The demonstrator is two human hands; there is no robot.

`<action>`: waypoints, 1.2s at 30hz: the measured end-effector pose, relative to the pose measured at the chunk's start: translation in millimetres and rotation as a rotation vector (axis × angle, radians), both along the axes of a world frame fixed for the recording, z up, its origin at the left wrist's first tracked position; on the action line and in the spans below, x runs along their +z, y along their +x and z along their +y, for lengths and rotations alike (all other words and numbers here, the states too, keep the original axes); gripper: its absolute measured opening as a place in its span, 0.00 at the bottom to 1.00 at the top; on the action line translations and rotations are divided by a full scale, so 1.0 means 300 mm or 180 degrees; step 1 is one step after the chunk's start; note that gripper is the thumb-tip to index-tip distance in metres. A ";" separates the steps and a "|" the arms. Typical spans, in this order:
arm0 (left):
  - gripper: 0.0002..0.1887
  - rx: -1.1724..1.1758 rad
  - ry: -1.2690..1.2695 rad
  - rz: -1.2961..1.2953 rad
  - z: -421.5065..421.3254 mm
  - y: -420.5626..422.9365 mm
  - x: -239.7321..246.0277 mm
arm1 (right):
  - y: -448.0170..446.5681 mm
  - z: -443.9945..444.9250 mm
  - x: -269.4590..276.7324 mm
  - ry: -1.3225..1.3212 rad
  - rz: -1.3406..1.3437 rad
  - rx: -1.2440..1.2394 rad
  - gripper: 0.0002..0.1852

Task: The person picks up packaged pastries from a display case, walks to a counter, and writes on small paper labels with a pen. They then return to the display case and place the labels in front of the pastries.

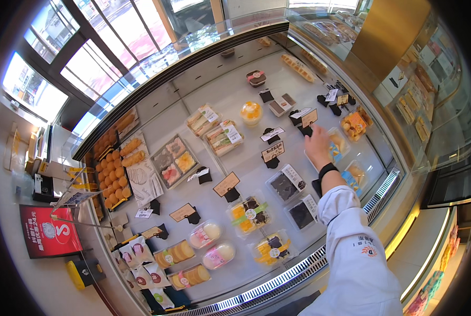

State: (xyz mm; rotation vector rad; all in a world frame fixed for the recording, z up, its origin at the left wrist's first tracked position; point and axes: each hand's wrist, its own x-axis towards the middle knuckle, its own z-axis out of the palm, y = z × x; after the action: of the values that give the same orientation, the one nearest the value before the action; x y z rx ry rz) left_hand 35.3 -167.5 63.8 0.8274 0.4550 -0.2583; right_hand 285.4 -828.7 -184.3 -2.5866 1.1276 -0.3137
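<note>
My right hand [317, 145] reaches into a chilled bakery display case [255, 173] from the lower right, in a white sleeve with a black wristband. Its fingers close at a black price tag stand [306, 130] that bears a tan written card [309, 117]. Beside the wrist lie clear packs of pale pastries [337, 141] with blue labels. Another such pack [354, 175] is to the right of the wrist. Two boxes of dark cake [286, 187] sit left of the forearm. My left hand is out of view.
Boxed sandwiches [224, 138], a fruit cup [251, 113], a four-part dessert box [175, 161] and fruit boxes [249, 215] stand among several tags. A glass front [203, 37] bounds the far side, a slotted vent [267, 286] the near edge.
</note>
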 end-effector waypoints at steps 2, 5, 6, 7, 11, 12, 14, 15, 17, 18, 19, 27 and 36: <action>0.40 0.0192 -0.0057 0.0243 -0.004 -0.001 -0.010 | -0.074 -0.035 0.027 -0.0383 0.0611 -0.0627 0.43; 0.42 0.0210 -0.0148 0.0250 -0.023 -0.011 -0.052 | -0.138 -0.084 0.034 0.0683 0.1129 -0.0884 0.50; 0.42 0.0165 -0.0157 0.0179 -0.027 -0.012 -0.062 | -0.146 -0.084 0.023 0.1097 0.0948 -0.1081 0.49; 0.42 0.0141 -0.0055 0.0180 -0.030 -0.014 -0.069 | -0.147 -0.087 0.012 0.1112 0.0959 -0.1137 0.48; 0.43 0.0091 0.0378 0.0149 -0.027 -0.014 -0.069 | -0.134 -0.065 -0.028 0.1238 0.0926 -0.1289 0.46; 0.43 0.0100 0.0464 0.0132 -0.024 -0.012 -0.070 | -0.133 -0.060 -0.028 0.1292 0.0891 -0.1306 0.46; 0.43 -0.0034 0.0199 -0.0124 -0.017 -0.012 -0.073 | -0.140 -0.047 -0.015 0.1434 0.0821 -0.1334 0.47; 0.43 -0.0092 0.0071 -0.0239 -0.014 -0.015 -0.076 | -0.143 -0.045 -0.002 0.1429 0.0928 -0.1271 0.48; 0.43 -0.0060 0.0396 -0.0115 -0.006 -0.023 -0.077 | -0.149 -0.041 0.027 0.1325 0.1274 -0.1070 0.50; 0.43 -0.0038 0.0567 -0.0045 -0.002 -0.028 -0.074 | -0.149 -0.038 0.039 0.1240 0.1330 -0.0991 0.51; 0.42 -0.0006 0.0483 -0.0069 -0.002 -0.032 -0.072 | -0.143 -0.042 0.051 0.1189 0.1478 -0.1086 0.52; 0.41 0.0546 0.0857 0.0815 -0.072 0.042 0.022 | 0.033 -0.179 0.018 0.0882 -0.0127 -0.0673 0.55; 0.47 0.0461 0.0779 0.0936 -0.060 0.091 -0.011 | 0.133 -0.223 -0.135 0.0827 -0.0051 -0.0796 0.14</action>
State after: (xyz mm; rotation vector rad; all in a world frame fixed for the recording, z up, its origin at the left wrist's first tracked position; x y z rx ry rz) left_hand 62.7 -185.6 60.6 0.9947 0.8311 -0.1923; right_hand 325.4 -895.7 -224.9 -2.2191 1.3888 -0.2246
